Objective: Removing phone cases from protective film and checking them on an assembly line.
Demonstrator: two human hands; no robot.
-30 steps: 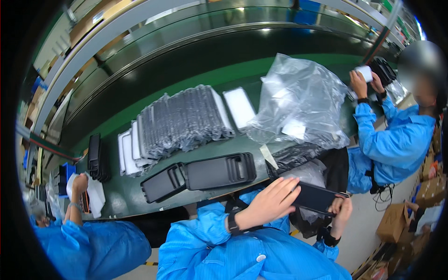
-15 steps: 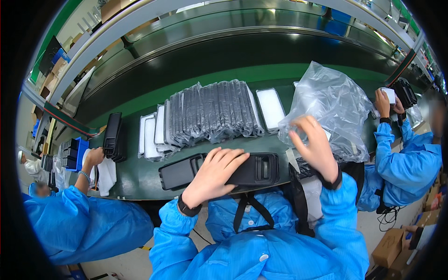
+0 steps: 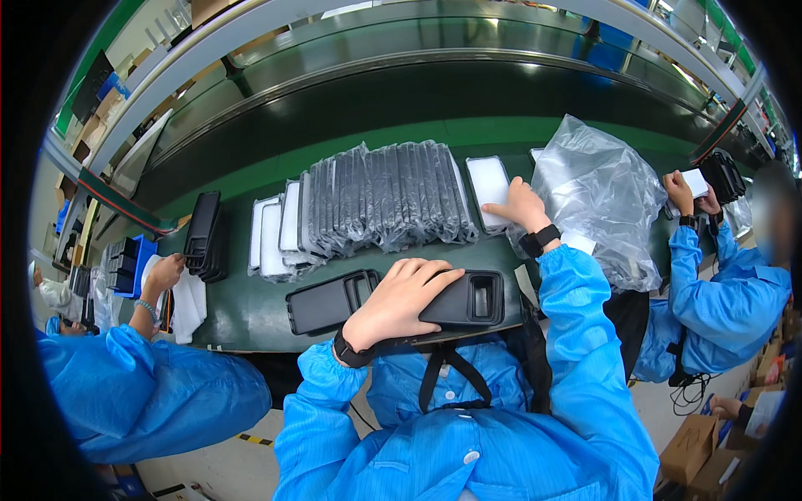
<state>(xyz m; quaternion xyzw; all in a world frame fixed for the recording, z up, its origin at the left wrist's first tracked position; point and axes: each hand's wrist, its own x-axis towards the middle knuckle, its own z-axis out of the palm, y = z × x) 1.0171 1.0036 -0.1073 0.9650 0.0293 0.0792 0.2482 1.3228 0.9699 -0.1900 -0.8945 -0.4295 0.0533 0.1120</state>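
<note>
A factory assembly line: workers in blue coats (image 3: 518, 442) are sitting along a green bench (image 3: 251, 313) beside a conveyor belt (image 3: 401, 92), handling rows of bagged black parts (image 3: 388, 196).
</note>
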